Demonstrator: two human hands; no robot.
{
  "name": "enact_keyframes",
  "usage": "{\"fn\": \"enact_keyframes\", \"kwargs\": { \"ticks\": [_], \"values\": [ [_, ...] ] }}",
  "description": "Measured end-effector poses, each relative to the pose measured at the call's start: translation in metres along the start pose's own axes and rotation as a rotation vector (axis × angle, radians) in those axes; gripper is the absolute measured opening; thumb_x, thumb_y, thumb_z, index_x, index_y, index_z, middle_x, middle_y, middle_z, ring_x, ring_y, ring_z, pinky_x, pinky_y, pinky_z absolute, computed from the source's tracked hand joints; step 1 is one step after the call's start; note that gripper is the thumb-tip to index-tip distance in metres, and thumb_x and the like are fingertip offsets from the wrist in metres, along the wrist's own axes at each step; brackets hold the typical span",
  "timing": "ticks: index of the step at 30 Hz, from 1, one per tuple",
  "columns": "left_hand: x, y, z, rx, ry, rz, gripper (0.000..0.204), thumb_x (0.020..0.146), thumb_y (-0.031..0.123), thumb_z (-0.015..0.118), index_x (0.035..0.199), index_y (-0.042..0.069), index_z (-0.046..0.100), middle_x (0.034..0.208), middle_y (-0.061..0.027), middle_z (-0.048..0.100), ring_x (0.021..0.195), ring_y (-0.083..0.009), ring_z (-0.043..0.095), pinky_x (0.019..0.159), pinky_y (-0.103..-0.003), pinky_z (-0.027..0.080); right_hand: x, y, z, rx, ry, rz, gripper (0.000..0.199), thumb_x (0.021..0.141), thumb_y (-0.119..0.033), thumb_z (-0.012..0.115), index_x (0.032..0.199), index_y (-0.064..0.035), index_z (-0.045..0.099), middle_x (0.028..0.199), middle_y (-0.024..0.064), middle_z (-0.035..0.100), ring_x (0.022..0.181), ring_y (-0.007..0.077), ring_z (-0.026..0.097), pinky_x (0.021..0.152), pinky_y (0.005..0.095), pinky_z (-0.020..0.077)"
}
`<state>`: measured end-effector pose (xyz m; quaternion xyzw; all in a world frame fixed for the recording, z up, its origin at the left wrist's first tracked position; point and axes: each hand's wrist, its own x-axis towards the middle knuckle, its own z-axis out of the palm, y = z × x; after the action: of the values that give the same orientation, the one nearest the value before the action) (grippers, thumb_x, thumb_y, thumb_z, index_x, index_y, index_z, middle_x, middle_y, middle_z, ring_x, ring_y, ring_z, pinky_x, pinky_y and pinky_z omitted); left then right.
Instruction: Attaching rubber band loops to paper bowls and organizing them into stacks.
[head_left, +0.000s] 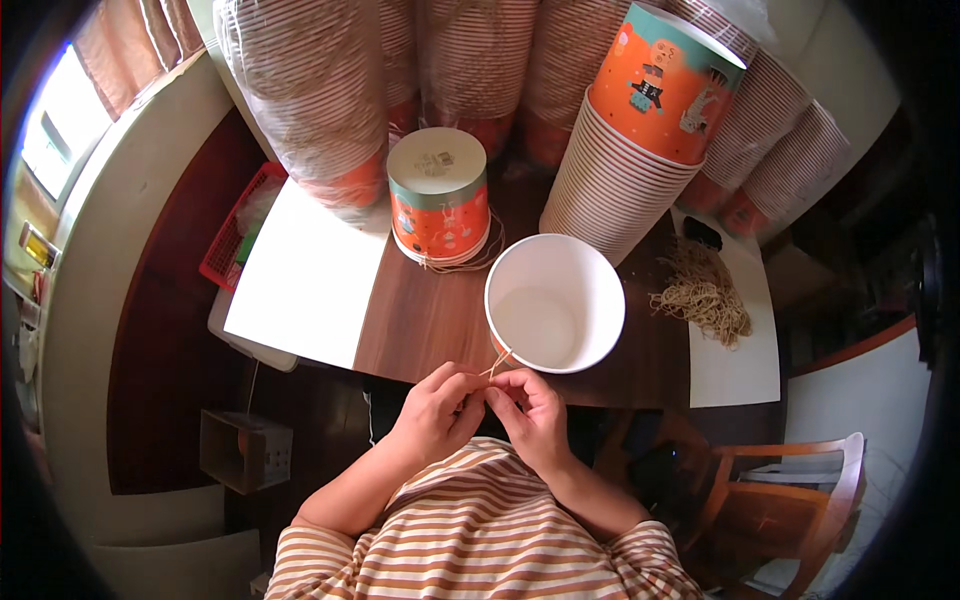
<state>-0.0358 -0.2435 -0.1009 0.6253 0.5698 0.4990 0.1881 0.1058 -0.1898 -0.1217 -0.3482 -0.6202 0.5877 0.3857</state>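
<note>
A large white-lined paper bucket lies tipped at the table's front edge, its mouth facing me. From its near rim a thin tan string runs down to my hands. My left hand and my right hand meet just before the edge, fingertips pinched together on the string. Whether a knot is between the fingers is hidden. Behind and to the left, an orange and green paper bucket stands upside down, with string around its lower rim.
A tall leaning stack of nested buckets stands behind right. Plastic-wrapped bucket stacks line the back. A bundle of loose string lies on the right, near a small black object. A wooden chair stands lower right; a red basket sits left.
</note>
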Motion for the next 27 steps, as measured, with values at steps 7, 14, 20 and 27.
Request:
{"fn": "enact_keyframes", "kwargs": {
  "ticks": [7,14,20,27],
  "values": [
    [-0.002,-0.009,0.001,0.048,-0.051,0.105,0.02,0.071,-0.004,0.062,0.09,0.001,0.059,0.082,-0.0131,0.059,0.069,-0.0276,0.059,0.057,-0.035,0.05,0.002,0.008,-0.002,0.1,-0.009,0.036,0.008,0.086,-0.008,0.064,0.086,0.0001,0.062,0.075,0.0007,0.061,0.066,0.0052,0.054,0.061,0.0203,0.0455],
    [0.013,-0.01,-0.001,0.037,-0.127,0.032,0.045,0.069,-0.002,0.061,0.112,0.005,0.054,0.079,-0.0098,0.056,0.071,-0.0289,0.06,0.058,-0.035,0.051,0.001,0.008,-0.014,0.058,-0.051,0.037,0.007,0.084,-0.008,0.064,0.086,-0.0014,0.062,0.074,-0.001,0.06,0.064,0.0035,0.052,0.058,0.0204,0.0434],
    [0.018,-0.02,0.003,0.166,-0.193,0.205,0.04,0.069,0.003,0.065,0.108,0.006,0.058,0.081,-0.0097,0.057,0.068,-0.0286,0.059,0.058,-0.039,0.05,0.005,-0.011,-0.017,-0.069,-0.12,0.002,0.007,0.084,-0.007,0.064,0.085,-0.0008,0.061,0.073,-0.0012,0.06,0.062,0.0024,0.049,0.056,0.0201,0.0422],
    [0.013,-0.035,0.019,0.028,-0.033,0.179,0.022,0.071,-0.001,0.065,0.093,0.001,0.062,0.082,-0.0098,0.058,0.067,-0.0249,0.061,0.056,-0.033,0.05,0.009,-0.01,-0.02,-0.169,-0.147,-0.07,0.004,0.081,-0.004,0.064,0.084,-0.0016,0.063,0.073,0.0002,0.06,0.06,0.0044,0.051,0.055,0.0202,0.0431]
  ]
}}
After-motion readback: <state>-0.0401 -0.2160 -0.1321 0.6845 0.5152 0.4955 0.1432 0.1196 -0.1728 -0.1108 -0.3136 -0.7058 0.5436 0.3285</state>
